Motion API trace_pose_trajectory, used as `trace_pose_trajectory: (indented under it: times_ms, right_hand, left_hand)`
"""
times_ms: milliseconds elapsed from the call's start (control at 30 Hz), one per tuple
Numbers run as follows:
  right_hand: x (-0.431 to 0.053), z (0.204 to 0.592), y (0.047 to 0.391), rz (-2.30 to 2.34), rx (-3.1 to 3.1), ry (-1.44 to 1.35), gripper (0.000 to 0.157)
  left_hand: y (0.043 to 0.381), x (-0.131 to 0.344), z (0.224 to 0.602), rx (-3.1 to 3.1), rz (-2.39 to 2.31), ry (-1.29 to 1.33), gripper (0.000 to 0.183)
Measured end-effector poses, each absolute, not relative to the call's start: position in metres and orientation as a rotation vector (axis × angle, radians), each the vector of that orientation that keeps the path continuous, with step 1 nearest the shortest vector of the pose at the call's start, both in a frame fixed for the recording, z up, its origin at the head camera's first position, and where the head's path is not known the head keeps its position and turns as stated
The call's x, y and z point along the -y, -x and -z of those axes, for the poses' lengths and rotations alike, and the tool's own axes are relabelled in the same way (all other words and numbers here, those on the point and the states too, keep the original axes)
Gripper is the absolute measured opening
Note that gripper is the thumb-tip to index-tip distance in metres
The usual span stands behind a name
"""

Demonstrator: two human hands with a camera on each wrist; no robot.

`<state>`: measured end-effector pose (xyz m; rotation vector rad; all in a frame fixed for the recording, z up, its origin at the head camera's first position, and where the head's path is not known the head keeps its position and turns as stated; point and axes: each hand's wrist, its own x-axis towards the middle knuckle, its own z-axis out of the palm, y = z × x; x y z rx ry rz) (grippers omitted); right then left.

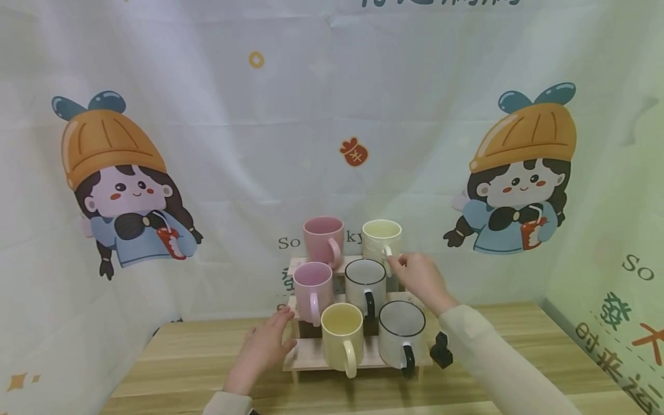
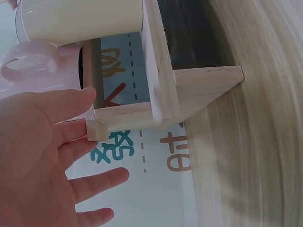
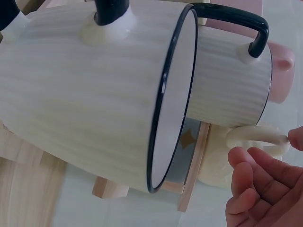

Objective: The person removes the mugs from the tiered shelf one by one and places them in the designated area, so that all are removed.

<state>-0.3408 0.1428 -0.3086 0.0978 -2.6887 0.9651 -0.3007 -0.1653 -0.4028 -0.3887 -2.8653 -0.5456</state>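
Note:
My right hand (image 1: 421,280) is at the back top tier, its thumb and fingertips pinching the handle of a cream mug (image 1: 374,237). That handle (image 3: 258,135) shows between the fingertips in the right wrist view. My left hand (image 1: 263,344) is at the left side of a tiered wooden rack (image 1: 306,360), fingers spread and fairly straight. In the left wrist view, its thumb and nearest fingers lie right at the end of the middle shelf (image 2: 97,128). A lilac mug (image 1: 313,294) stands just above that hand. Beside the cream mug stands a dark pink mug (image 1: 323,239).
A white mug with black rim (image 1: 358,282) stands on the middle tier. On the lowest tier are a yellow mug (image 1: 334,346) and another black-rimmed white mug (image 1: 396,346). A small black object (image 1: 441,350) is right of the rack on the wooden table (image 1: 171,369). Printed cloth (image 1: 233,173) hangs behind.

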Motion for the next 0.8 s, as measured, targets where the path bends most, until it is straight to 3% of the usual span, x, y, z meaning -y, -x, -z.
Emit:
trace_pose_trajectory:
  times_ms: [800]
  right_hand:
    - [-0.136, 0.310, 0.347, -0.785, 2.617, -0.088, 0.032]
  left_hand:
    - [0.299, 0.167, 0.403, 2.830, 0.565, 0.379, 0.053]
